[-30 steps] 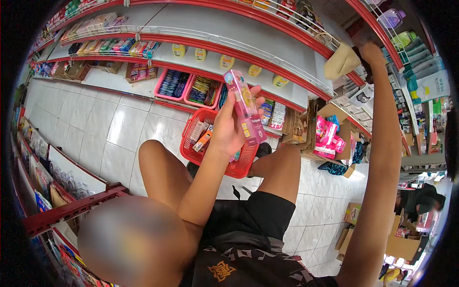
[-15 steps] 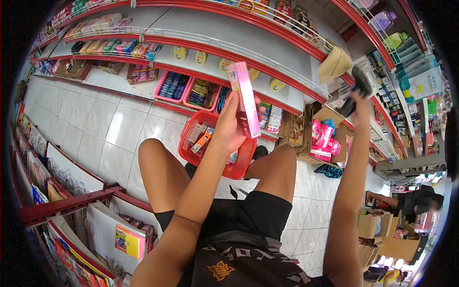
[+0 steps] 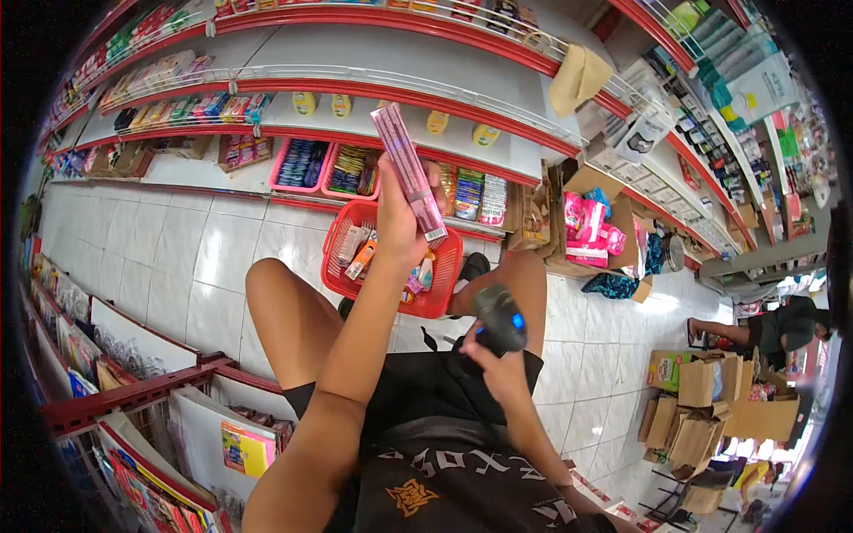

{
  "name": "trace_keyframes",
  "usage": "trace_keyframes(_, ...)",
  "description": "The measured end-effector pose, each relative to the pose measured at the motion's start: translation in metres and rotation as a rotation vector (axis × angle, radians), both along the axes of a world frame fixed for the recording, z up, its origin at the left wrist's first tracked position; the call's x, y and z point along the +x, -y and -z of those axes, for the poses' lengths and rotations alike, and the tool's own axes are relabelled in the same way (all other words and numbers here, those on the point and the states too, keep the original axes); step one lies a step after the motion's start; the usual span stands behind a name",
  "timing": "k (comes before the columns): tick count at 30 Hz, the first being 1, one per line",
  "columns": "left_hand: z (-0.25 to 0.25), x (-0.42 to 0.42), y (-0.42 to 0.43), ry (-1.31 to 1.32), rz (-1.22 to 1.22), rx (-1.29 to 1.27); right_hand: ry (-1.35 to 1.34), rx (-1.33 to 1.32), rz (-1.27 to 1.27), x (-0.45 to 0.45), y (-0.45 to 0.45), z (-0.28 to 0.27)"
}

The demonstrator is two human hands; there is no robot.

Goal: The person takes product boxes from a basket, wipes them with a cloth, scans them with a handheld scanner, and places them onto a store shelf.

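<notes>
My left hand [image 3: 400, 222] is wrapped around a long, slim pink box [image 3: 409, 169], holding it tilted above the basket with a barcode label at its lower end. Close to my lap, my right hand [image 3: 505, 373] grips a black handheld barcode scanner [image 3: 500, 320] with a blue light showing; its handle is partly hidden by my fingers. Between my feet on the floor stands a red plastic basket [image 3: 448, 282] with several small packages in it, including an orange-and-white box [image 3: 362, 258]. My left forearm covers part of the basket.
Red-edged shelves [image 3: 355, 53] run across the front, with yellow bottles [image 3: 304, 103] on one level. Pink trays [image 3: 283, 178] of sachets sit low down. A carton with pink packs [image 3: 586, 235] is to the right. Farther right are stacked cardboard boxes [image 3: 697, 435] and a crouching person [image 3: 782, 324].
My right hand has brought the scanner down from the right-hand shelf side to near my lap. The pink box has turned in my left hand, showing another face, and sits further left.
</notes>
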State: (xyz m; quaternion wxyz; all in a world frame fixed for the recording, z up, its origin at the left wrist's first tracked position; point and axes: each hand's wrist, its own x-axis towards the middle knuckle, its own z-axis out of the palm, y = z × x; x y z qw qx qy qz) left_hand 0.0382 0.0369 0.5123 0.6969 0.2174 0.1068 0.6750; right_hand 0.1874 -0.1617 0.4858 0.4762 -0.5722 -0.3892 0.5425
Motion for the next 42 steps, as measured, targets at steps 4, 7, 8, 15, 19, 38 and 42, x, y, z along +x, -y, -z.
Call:
trace_keyframes(4,-0.001,0.007,0.006,-0.139,-0.123,0.038,0.309,-0.048,-0.061,-0.023,0.015,-0.037)
trace_keyframes(7,-0.009,0.01,0.013,-0.266,-0.204,0.075,0.478,0.102,-0.091,-0.029,0.01,-0.054)
trace_keyframes(8,-0.01,0.011,0.015,-0.322,-0.251,0.102,0.583,0.214,-0.115,-0.03,0.008,-0.059)
trace_keyframes(15,-0.009,0.011,0.014,-0.38,-0.284,0.2,0.602,0.277,-0.142,-0.037,0.005,-0.075)
trace_keyframes(19,-0.005,0.011,0.012,-0.398,-0.285,0.191,0.587,0.262,-0.14,-0.039,0.006,-0.078)
trace_keyframes(38,0.001,0.008,0.009,-0.346,-0.239,0.2,0.52,0.227,-0.144,-0.037,0.004,-0.077)
trace_keyframes(42,-0.003,0.012,0.011,-0.391,-0.268,0.155,0.491,0.206,-0.151,-0.036,0.002,-0.076)
